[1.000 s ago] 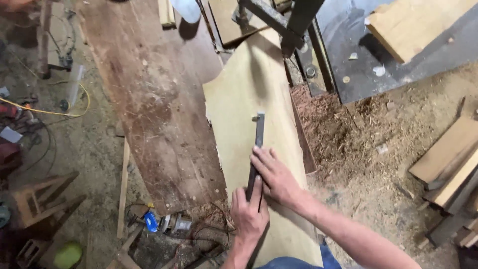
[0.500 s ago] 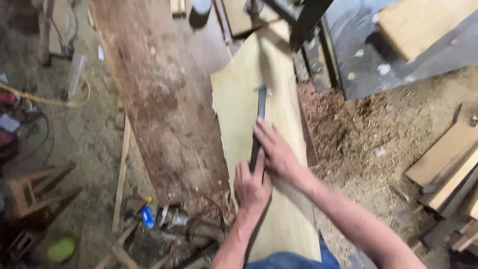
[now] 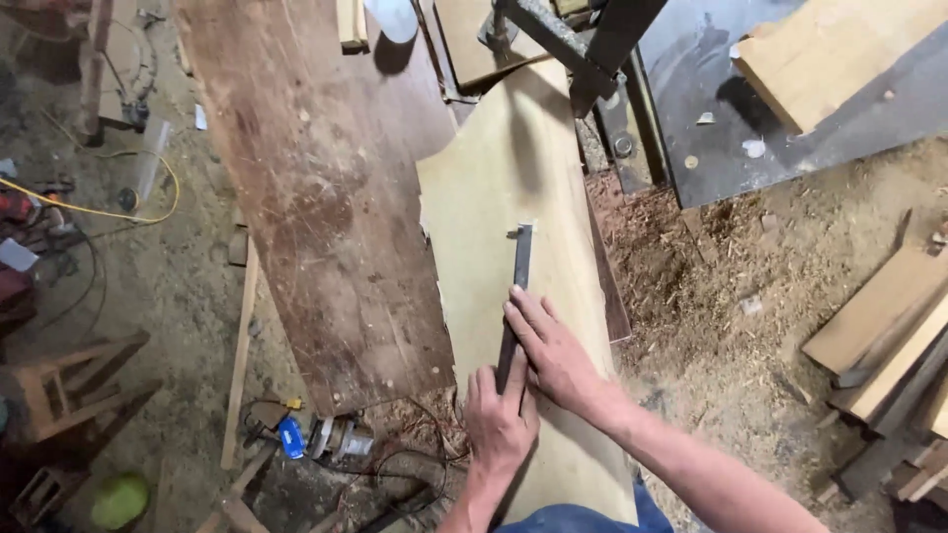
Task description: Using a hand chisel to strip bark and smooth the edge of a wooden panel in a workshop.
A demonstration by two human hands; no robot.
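A long pale plywood sheet (image 3: pixel 499 188) lies lengthwise in front of me, partly over a wide dark brown board (image 3: pixel 316 188). A narrow dark metal bar (image 3: pixel 520 262) rests flat along the sheet. My right hand (image 3: pixel 553 350) presses down on the bar's middle with fingers spread. My left hand (image 3: pixel 499 419) grips the near end of the bar, fingers curled around it.
A dark metal machine frame (image 3: pixel 592 39) crosses the sheet's far end. Sawdust (image 3: pixel 731 326) covers the floor at right, with stacked timber offcuts (image 3: pixel 889 336). At left lie a yellow cable (image 3: pixel 99 209), a small power tool (image 3: pixel 321 437) and a wooden stool (image 3: pixel 69 390).
The view has shifted and tilted slightly. Both hands stay on the bar; they and the bar slid a little farther along the sheet.
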